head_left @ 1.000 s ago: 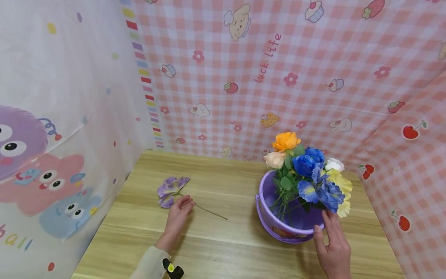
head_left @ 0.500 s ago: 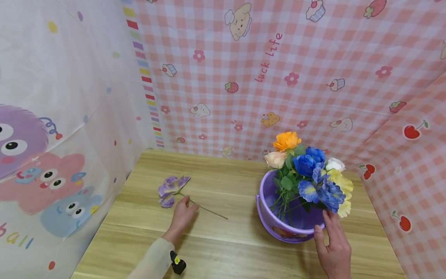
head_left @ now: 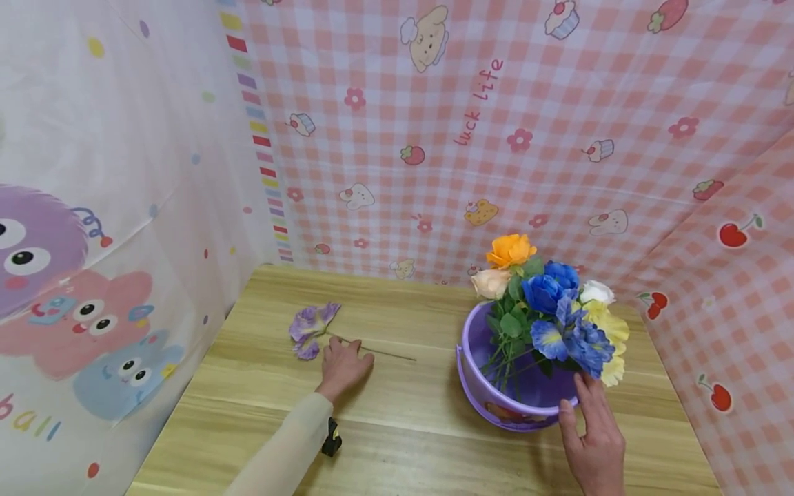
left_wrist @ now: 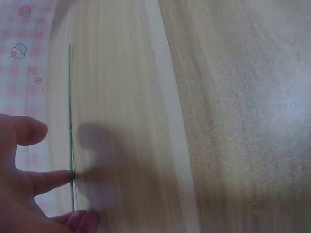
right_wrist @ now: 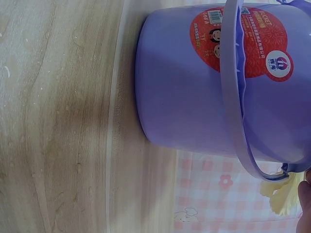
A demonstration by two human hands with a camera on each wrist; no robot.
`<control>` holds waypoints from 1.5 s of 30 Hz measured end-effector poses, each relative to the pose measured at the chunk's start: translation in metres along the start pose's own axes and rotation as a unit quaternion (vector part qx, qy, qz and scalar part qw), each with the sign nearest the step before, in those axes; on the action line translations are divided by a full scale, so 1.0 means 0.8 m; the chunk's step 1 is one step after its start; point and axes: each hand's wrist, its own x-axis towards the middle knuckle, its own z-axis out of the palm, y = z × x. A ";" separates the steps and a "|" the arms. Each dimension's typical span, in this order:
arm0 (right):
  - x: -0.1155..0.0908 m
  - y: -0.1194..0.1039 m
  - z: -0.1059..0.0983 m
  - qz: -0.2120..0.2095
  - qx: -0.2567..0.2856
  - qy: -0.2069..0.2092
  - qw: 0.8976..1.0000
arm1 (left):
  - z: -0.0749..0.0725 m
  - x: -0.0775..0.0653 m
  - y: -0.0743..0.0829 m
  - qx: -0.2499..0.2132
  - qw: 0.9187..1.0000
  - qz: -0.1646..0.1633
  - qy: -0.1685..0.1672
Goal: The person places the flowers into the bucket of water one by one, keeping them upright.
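A purple artificial flower (head_left: 313, 328) lies on the wooden table in the head view, its thin stem (head_left: 389, 355) pointing right. Over that stem is my left hand (head_left: 344, 365). In the left wrist view one fingertip touches the green stem (left_wrist: 71, 111), and the thumb is held apart from it. My right hand (head_left: 594, 441) grips the rim of a purple bucket (head_left: 490, 379) at its near right side. Blue, orange, peach, white and yellow artificial flowers (head_left: 546, 293) stand in the bucket, leaning toward the back right. Only a sliver of the right hand shows in the right wrist view.
The bucket's handle (right_wrist: 231, 92) hangs down across its outside, beside a red label (right_wrist: 255, 36). A pink checked cloth (head_left: 397, 138) hangs behind the table (head_left: 409, 441), and a white cartoon-printed cloth (head_left: 155, 103) covers the left side.
My left hand has moved right along the stem. The purple flower has turned, its stem end swinging away from me and slightly right. The right hand and bucket have stayed put.
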 end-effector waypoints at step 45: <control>-0.001 0.001 -0.001 0.000 0.003 -0.005 1.000 | -0.019 0.005 -0.046 0.009 0.996 0.061 0.064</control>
